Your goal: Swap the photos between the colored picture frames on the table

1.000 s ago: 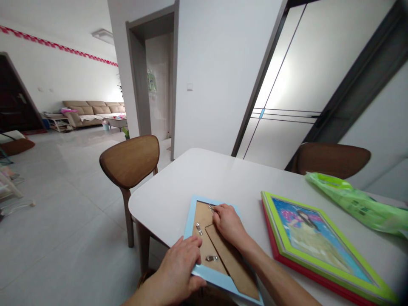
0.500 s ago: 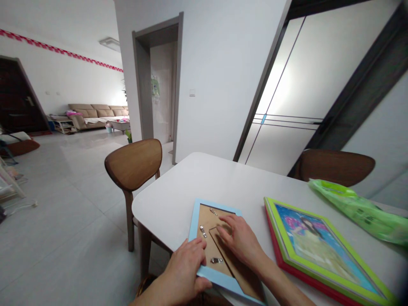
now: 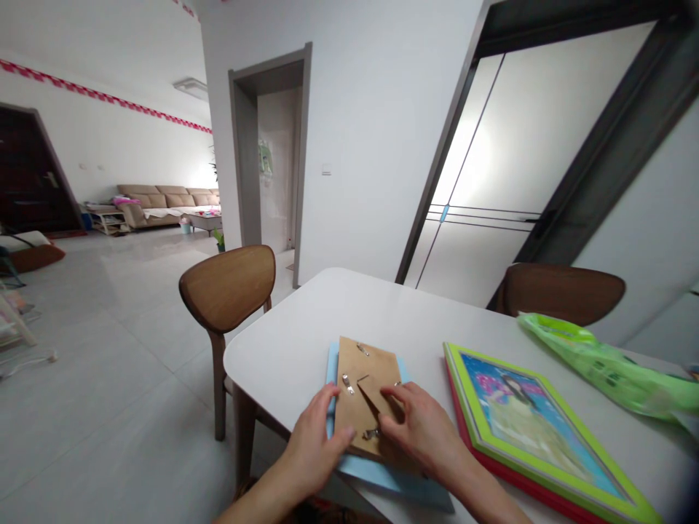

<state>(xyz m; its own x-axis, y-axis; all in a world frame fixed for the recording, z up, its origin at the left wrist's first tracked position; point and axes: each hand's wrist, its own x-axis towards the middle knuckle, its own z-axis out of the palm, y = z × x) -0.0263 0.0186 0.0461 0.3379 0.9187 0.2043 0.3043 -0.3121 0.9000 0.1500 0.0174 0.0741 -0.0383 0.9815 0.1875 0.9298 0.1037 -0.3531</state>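
Note:
A brown picture frame backing board [image 3: 354, 421] with metal turn clips sits raised above the light blue picture frame [image 3: 376, 473] on the near part of the table. My right hand [image 3: 423, 422] pinches the board's stand flap [image 3: 374, 397], which is tilted up from the board. At the board's left edge, my left hand [image 3: 317, 437] rests with thumb and fingers apart, the thumb against the board's surface. Right of my hands lies a lime green picture frame [image 3: 546, 429] with a portrait in it, stacked on a red frame [image 3: 464, 418].
The white table [image 3: 306, 327] has a rounded left corner. A crumpled green plastic bag [image 3: 611, 364] lies at its right side. One wooden chair [image 3: 229, 291] stands at the left, another chair [image 3: 562, 291] behind the table at the right.
The backing board has come up out of the blue frame. My right hand has closed on the stand flap and moved slightly nearer; my left hand has shifted a little left.

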